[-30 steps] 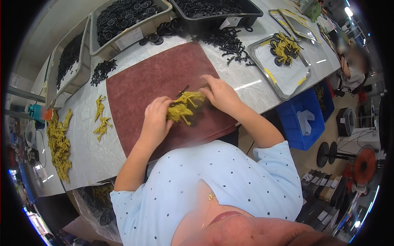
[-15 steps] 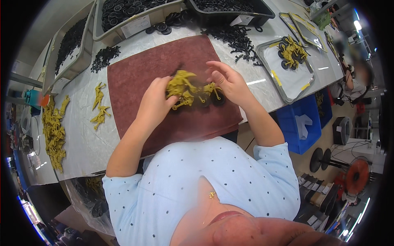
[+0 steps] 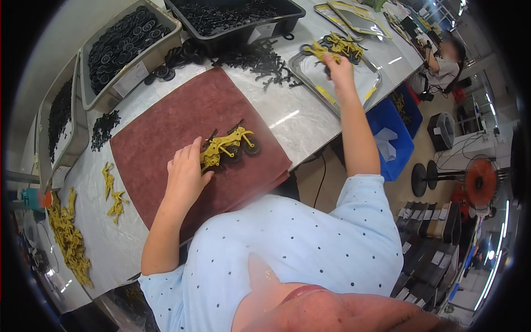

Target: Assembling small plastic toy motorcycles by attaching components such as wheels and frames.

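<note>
Two yellow toy motorcycles (image 3: 227,145) with black wheels and handlebars lie close together on the dark red cloth (image 3: 166,110). My left hand (image 3: 187,169) is curled round the left end of the nearer one, thumb in front and fingers behind; part of that toy is hidden by the hand. Stretched out to the far right, my right hand (image 3: 339,73) pinches another yellow toy motorcycle (image 3: 319,51) above the metal tray (image 3: 330,99). More yellow toy motorcycles (image 3: 348,45) rest at the tray's far end, partly overlapped by the held one.
Bins of black wheels (image 3: 130,47) and small black parts (image 3: 227,11) line the table's far side. Loose black parts (image 3: 251,61) lie before them. Yellow toy frames (image 3: 69,238) are heaped at the left. A blue crate (image 3: 395,152) stands below the right edge; another person (image 3: 445,66) sits beyond.
My right hand has moved from the cloth far right to the tray, carrying a toy motorcycle. My left hand stays by the toys on the cloth. The whole view has swung.
</note>
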Motion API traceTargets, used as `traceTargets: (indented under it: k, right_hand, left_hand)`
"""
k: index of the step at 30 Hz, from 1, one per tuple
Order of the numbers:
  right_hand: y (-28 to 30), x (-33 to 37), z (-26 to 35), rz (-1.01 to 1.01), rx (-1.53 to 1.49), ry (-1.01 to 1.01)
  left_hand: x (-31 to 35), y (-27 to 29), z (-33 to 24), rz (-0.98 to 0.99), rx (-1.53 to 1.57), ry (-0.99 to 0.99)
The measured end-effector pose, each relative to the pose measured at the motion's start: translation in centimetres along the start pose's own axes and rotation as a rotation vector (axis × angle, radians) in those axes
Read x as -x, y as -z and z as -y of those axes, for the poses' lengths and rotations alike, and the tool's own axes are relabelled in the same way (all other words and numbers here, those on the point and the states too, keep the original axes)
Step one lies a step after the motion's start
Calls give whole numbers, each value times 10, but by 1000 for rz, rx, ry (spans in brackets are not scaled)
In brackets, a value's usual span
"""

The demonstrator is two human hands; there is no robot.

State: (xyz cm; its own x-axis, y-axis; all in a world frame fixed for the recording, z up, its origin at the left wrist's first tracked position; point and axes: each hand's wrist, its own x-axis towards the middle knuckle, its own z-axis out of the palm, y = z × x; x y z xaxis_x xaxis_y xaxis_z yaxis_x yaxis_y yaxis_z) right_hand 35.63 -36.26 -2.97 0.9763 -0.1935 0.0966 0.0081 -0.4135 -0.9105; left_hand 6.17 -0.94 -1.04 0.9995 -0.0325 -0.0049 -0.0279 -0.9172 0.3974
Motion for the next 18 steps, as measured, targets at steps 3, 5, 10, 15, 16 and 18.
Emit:
traceTargets:
  k: [3,5,10,15,16,18]
  right_hand:
    - [15,-48,-50,-123,380,95]
    - [9,-50,-57,-186,612,214]
    - [6,-29,-31,-132,863,-24]
    - [7,-40,-42,-132,896,-80]
    - [11,-36,-39,-173,895,-77]
    - [14,-8,-6,-244,920,-72]
  left_hand:
    - [-3,-14,4,-129,-11,-71]
    - [-6,-18,6,-152,55,-49]
    - [-2,-7,8,-265,252,-41]
    - [9,7,7,-429,326,-32]
    - [12,10,5,-427,327,-30]
    - [16,17,0,-335,561,151]
